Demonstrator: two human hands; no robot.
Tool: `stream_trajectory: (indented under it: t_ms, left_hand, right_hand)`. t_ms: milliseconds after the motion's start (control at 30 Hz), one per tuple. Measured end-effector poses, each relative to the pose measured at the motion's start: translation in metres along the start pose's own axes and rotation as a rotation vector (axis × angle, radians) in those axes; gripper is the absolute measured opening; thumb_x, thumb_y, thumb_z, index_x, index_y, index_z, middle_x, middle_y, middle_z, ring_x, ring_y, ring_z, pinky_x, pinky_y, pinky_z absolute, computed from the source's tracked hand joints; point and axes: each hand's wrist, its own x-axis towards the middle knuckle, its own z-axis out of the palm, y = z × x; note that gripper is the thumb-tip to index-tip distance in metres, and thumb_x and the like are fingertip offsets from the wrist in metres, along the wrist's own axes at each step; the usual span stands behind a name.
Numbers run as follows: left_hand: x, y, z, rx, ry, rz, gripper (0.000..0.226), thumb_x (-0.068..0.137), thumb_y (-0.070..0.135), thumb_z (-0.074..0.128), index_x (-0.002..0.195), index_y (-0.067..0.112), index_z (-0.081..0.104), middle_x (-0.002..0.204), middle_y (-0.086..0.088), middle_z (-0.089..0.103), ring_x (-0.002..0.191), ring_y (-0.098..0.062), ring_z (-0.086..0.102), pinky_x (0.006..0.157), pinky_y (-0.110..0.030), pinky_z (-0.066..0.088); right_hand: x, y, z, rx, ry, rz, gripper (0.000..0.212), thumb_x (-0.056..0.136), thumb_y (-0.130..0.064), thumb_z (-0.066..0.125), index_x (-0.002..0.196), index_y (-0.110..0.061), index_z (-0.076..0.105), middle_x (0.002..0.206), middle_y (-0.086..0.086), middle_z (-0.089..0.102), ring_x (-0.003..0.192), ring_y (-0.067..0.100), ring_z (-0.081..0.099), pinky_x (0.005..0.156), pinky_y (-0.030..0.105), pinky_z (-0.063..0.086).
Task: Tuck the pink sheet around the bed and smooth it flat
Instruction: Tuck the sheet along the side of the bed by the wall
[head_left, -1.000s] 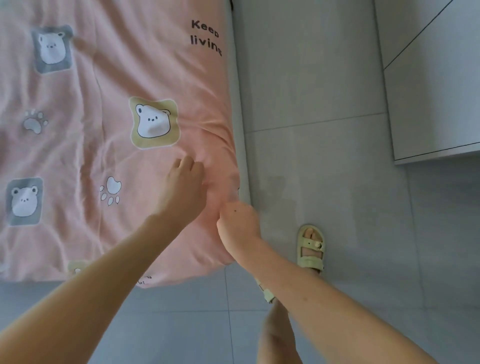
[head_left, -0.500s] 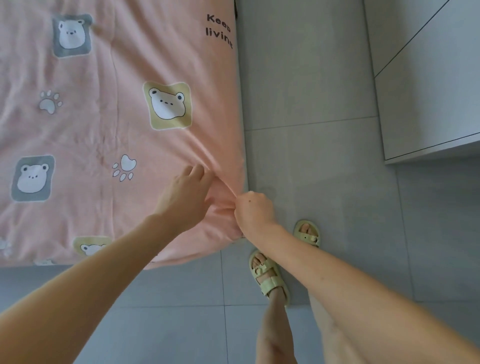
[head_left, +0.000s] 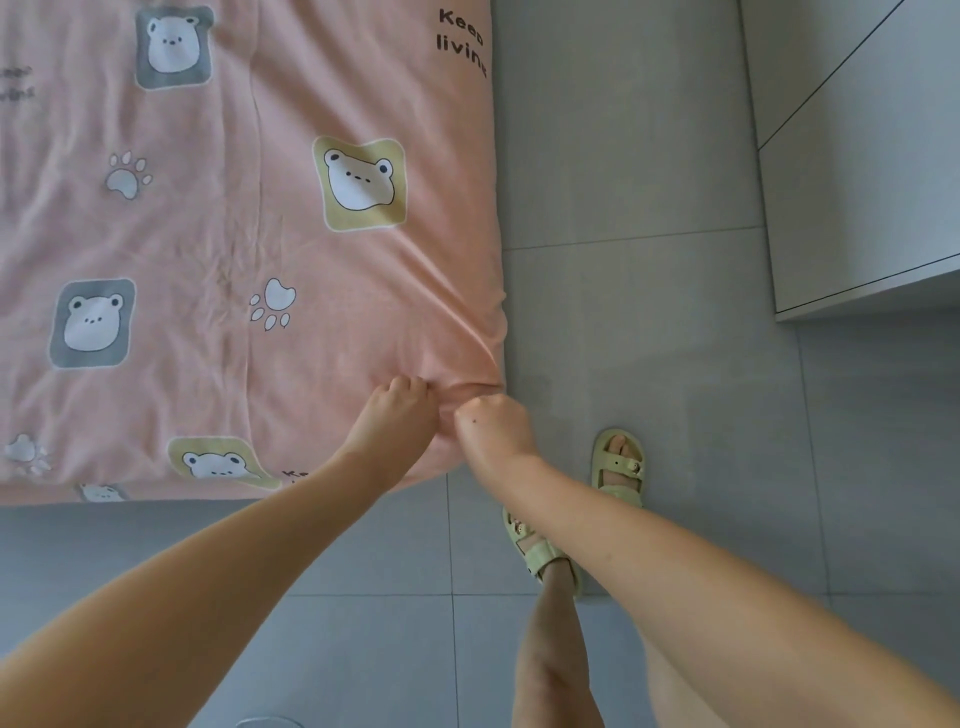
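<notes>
The pink sheet (head_left: 291, 260), printed with bear faces and paw marks, covers the bed on the left and upper part of the view. At the bed's near right corner the cloth is bunched into folds that run up the right edge. My left hand (head_left: 395, 415) lies on top of that corner with its fingers curled into the bunched cloth. My right hand (head_left: 491, 428) is a closed fist right beside it, gripping the sheet at the corner's edge. The two hands almost touch. The mattress under the sheet is hidden.
Grey floor tiles (head_left: 649, 338) lie to the right of the bed and in front of it. A white cabinet (head_left: 872, 182) stands at the upper right. My feet in pale green sandals (head_left: 618, 465) stand on the tiles beside the corner.
My hands have drawn close together at the corner and the sheet is gathered tighter there. My feet have shifted, both sandals showing now.
</notes>
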Motion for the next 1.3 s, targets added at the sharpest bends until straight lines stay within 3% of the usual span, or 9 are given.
stream_trajectory:
  t_ms: [300, 433, 567, 633, 733, 833, 933, 1067, 1300]
  left_hand:
    - [0.003, -0.01, 0.006, -0.181, -0.07, 0.046, 0.024, 0.089, 0.01, 0.046, 0.112, 0.011, 0.052, 0.118, -0.004, 0.053, 0.109, -0.022, 0.049, 0.09, -0.028, 0.035]
    - [-0.007, -0.008, 0.009, -0.111, -0.13, 0.173, 0.022, 0.089, 0.012, 0.043, 0.11, 0.011, 0.051, 0.116, -0.004, 0.053, 0.106, -0.022, 0.049, 0.088, -0.028, 0.035]
    - [0.004, 0.001, 0.004, -0.049, -0.174, 0.21, 0.028, 0.089, 0.003, 0.045, 0.116, 0.008, 0.05, 0.119, -0.007, 0.051, 0.108, -0.025, 0.051, 0.09, -0.032, 0.04]
    - [0.006, -0.002, 0.001, -0.051, -0.16, 0.205, 0.032, 0.087, -0.003, 0.041, 0.114, 0.008, 0.052, 0.118, -0.007, 0.053, 0.107, -0.026, 0.053, 0.088, -0.033, 0.042]
    - [0.01, -0.016, -0.004, -0.121, -0.037, 0.16, 0.026, 0.089, 0.005, 0.04, 0.105, 0.015, 0.057, 0.11, -0.003, 0.058, 0.101, -0.024, 0.055, 0.077, -0.031, 0.038]
    - [0.027, -0.04, -0.02, -0.339, 0.207, -0.015, 0.017, 0.087, 0.007, 0.048, 0.094, 0.008, 0.063, 0.095, -0.01, 0.061, 0.091, -0.032, 0.056, 0.071, -0.037, 0.044]
    - [0.052, -0.061, -0.032, -0.499, 0.338, -0.181, 0.019, 0.087, 0.008, 0.05, 0.097, 0.001, 0.065, 0.098, -0.017, 0.059, 0.092, -0.035, 0.053, 0.072, -0.046, 0.048]
    - [0.067, -0.069, -0.03, -0.606, 0.36, -0.243, 0.029, 0.089, 0.015, 0.051, 0.116, 0.011, 0.062, 0.118, -0.012, 0.055, 0.11, -0.033, 0.047, 0.083, -0.046, 0.047]
    - [0.034, -0.069, 0.015, -0.712, 0.336, -0.441, 0.046, 0.098, 0.027, 0.034, 0.143, 0.022, 0.035, 0.149, -0.008, 0.034, 0.136, -0.031, 0.03, 0.098, -0.049, 0.042]
  right_hand:
    - [-0.013, -0.01, 0.004, -0.192, -0.083, -0.081, 0.032, 0.079, 0.008, 0.052, 0.098, -0.016, 0.06, 0.101, 0.008, 0.066, 0.096, 0.029, 0.062, 0.071, 0.029, 0.049]
    - [-0.031, -0.012, 0.012, -0.288, 0.029, -0.03, 0.026, 0.023, -0.025, 0.082, 0.036, -0.022, 0.06, 0.038, -0.009, 0.051, 0.037, 0.008, 0.053, 0.042, 0.007, 0.04]
    - [-0.026, 0.0, 0.023, -0.21, 0.168, -0.043, 0.039, 0.004, -0.023, 0.082, 0.022, -0.016, 0.048, 0.025, -0.009, 0.04, 0.023, 0.004, 0.042, 0.029, 0.007, 0.028]
    - [-0.026, 0.008, 0.016, -0.155, 0.189, -0.038, 0.034, 0.016, -0.019, 0.086, 0.031, -0.015, 0.056, 0.033, -0.005, 0.05, 0.03, 0.01, 0.052, 0.031, 0.013, 0.034]
    - [-0.022, 0.035, 0.015, 0.296, 0.179, 0.105, 0.017, 0.084, -0.014, 0.057, 0.077, -0.003, 0.067, 0.079, 0.015, 0.068, 0.077, 0.031, 0.065, 0.064, 0.035, 0.049]
    - [0.0, 0.046, 0.003, 0.928, 0.399, 0.405, 0.024, 0.094, -0.026, 0.046, 0.104, -0.011, 0.063, 0.098, 0.002, 0.064, 0.09, 0.017, 0.058, 0.082, 0.034, 0.045]
    - [0.041, 0.04, -0.01, 1.537, 0.227, 0.378, 0.023, 0.098, -0.029, 0.039, 0.107, -0.02, 0.058, 0.104, -0.003, 0.061, 0.094, 0.012, 0.055, 0.085, 0.032, 0.044]
    - [0.064, 0.031, 0.006, 1.521, 0.1, 0.461, 0.058, 0.096, -0.056, 0.028, 0.147, -0.032, 0.021, 0.149, -0.002, 0.036, 0.133, 0.022, 0.038, 0.113, 0.045, 0.029]
    - [0.067, 0.007, 0.023, 1.304, 0.419, 0.492, 0.068, 0.089, -0.064, 0.017, 0.146, -0.027, 0.026, 0.145, 0.002, 0.044, 0.13, 0.025, 0.042, 0.106, 0.039, 0.031]
